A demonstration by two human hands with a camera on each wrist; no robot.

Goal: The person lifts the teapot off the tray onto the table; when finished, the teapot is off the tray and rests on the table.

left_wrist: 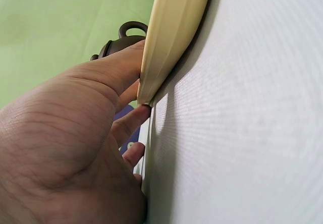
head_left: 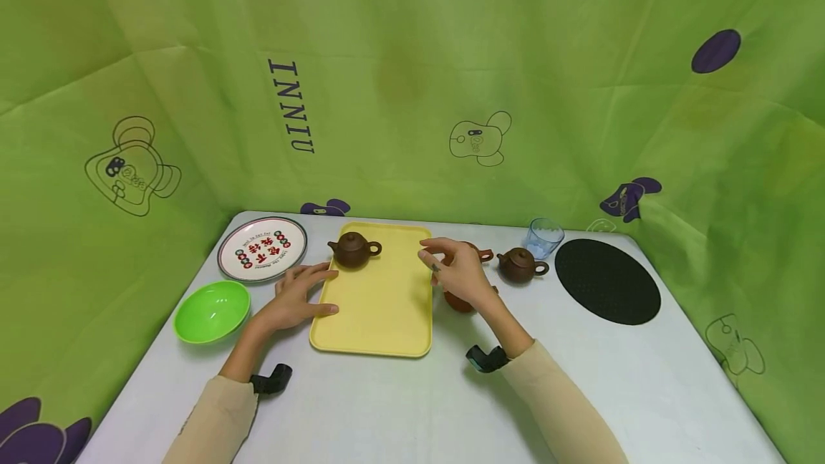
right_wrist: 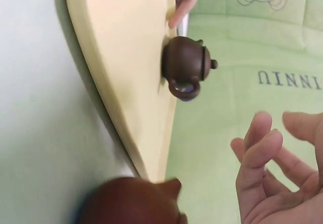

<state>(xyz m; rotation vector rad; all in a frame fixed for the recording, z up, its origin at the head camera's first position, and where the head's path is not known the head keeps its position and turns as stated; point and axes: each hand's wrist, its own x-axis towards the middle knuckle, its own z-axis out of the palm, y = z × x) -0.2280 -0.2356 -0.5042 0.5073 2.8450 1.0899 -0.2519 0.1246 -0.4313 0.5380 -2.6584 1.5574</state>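
From the head view, your left hand (head_left: 298, 298) lies flat with straight fingers on the yellow tray's (head_left: 380, 306) left edge, and a dark teapot (head_left: 354, 249) stands at its far end. Left wrist view — fingers press the tray rim (left_wrist: 169, 37). Right wrist view — your right hand (right_wrist: 275, 171) hovers spread, holding nothing, beside a reddish pot (right_wrist: 128, 204).
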